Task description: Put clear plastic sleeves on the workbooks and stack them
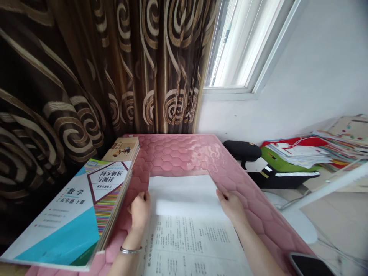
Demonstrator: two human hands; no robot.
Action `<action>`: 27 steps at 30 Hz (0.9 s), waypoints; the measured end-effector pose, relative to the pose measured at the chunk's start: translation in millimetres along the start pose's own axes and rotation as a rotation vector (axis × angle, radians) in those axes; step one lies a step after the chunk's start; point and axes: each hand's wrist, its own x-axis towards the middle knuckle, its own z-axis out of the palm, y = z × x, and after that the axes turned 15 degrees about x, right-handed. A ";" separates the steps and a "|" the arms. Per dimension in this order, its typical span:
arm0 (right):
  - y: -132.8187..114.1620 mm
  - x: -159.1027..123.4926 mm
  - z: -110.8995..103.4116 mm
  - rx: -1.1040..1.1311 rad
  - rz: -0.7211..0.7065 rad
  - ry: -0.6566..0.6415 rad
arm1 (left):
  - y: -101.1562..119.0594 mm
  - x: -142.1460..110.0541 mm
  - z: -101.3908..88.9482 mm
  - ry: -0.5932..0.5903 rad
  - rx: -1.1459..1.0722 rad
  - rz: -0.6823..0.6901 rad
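A large printed sheet of paper (195,245) lies over the pink table covering in front of me. Its far part is blank white, bordering the printed part along a straight line; whether that is a fold, I cannot tell. My left hand (140,211), with a silver bangle at the wrist, is closed at the sheet's left edge. Across from it, my right hand (232,205) pinches the far right edge between thumb and fingers. Both hands' fingertips are partly hidden.
A stack of books (71,214) is at the left, a smaller notebook pile (122,148) behind it. At the lower right is a phone (310,264), near a white lamp (301,226). Beyond the pink table covering (172,153) are a curtain (161,76) and piled papers (301,153).
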 end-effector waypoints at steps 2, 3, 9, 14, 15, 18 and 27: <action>0.6 0.1 -0.3 0.023 -0.009 0.006 | 2.1 -0.6 0.0 -0.002 0.033 -0.009; -0.1 -0.1 -0.2 0.017 -0.006 0.005 | 3.2 -0.9 -0.2 -0.002 0.046 -0.011; -8.1 -1.5 2.3 -0.109 0.052 -0.021 | 6.8 -2.0 -2.9 0.000 0.082 -0.008; -6.5 -0.9 0.6 -0.071 0.058 -0.026 | 2.2 -0.7 -2.1 0.006 0.010 0.005; -5.8 -0.7 -0.2 -0.041 0.057 -0.034 | 1.1 0.0 -1.7 0.004 -0.013 0.002; -4.9 -0.7 -2.7 0.039 0.063 -0.059 | -0.8 2.3 0.1 -0.008 -0.058 -0.007; -4.4 -3.5 1.0 0.031 0.048 -0.032 | 2.0 1.6 0.0 -0.010 0.029 0.002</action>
